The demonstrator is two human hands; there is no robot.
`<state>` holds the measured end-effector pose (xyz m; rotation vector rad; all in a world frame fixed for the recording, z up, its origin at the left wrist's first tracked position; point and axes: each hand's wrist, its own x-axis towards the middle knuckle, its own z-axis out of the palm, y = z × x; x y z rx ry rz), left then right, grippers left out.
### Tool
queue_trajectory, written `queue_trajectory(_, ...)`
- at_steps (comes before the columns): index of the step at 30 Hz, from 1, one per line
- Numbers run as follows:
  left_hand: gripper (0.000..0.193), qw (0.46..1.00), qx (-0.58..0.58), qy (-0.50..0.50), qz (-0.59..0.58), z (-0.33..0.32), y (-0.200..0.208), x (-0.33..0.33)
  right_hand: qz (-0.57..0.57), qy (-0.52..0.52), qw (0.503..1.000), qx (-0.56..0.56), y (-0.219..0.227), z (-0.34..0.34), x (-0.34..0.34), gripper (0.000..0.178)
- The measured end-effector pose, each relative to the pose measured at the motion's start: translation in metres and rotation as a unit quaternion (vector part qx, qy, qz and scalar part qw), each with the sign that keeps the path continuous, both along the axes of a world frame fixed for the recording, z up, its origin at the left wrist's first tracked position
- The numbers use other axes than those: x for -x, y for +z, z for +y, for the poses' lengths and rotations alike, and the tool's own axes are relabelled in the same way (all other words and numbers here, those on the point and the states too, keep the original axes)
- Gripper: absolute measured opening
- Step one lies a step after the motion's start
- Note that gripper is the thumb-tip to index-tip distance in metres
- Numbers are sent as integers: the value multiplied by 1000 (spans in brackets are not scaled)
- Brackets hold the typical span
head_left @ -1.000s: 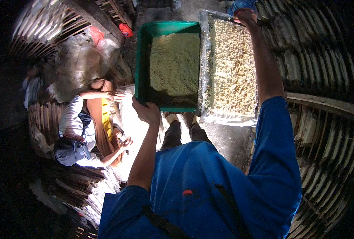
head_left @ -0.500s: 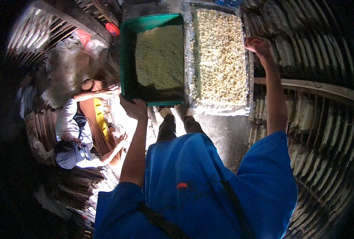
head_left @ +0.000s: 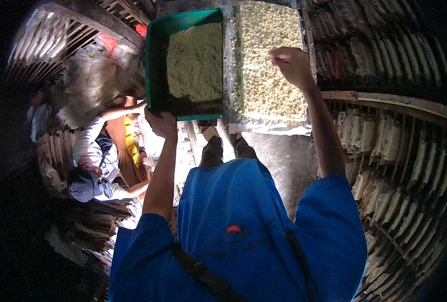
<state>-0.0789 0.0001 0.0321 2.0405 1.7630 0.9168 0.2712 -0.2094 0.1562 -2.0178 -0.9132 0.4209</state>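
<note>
My left hand (head_left: 161, 125) is closed on the near left corner of a green rectangular tub (head_left: 153, 65). Inside the tub lies a greenish-tan powder (head_left: 196, 65), heaped toward the far side. Just right of the tub, a shallow tray lined with clear plastic (head_left: 284, 127) carries a layer of pale, bean-like pieces (head_left: 266, 38). Over the right part of that layer hovers my right hand (head_left: 292, 64), its fingers curled together. Whatever it may hold is hidden.
At left a person in a white top and dark cap (head_left: 82, 183) bends low, one arm stretched toward the tub. Behind them are bunched clear plastic sheets (head_left: 92, 83). Racks of plastic-wrapped slabs (head_left: 379, 136) line the right side, with a wooden beam (head_left: 399, 99) across them.
My right hand has come left from beside the tray's right edge to above the pale pieces. My left hand stays at the tub's corner. The whole view has shifted slightly.
</note>
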Motion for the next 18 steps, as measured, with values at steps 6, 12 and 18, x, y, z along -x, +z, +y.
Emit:
queue_trajectory(6, 59, 999, -44, -20, -16, -2, -3, 1, -99, -4, 994, 43, 21, 21, -7, 16)
queue_trajectory(12, 58, 1000, -15, 20, -4, -6, 6, -6, -126, 0, 989, 81, 32, 7, 6, 15)
queue_trajectory(18, 59, 999, 24, 30, -4, -6, 12, -10, -131, 3, 991, 19, 34, 12, -12, 13)
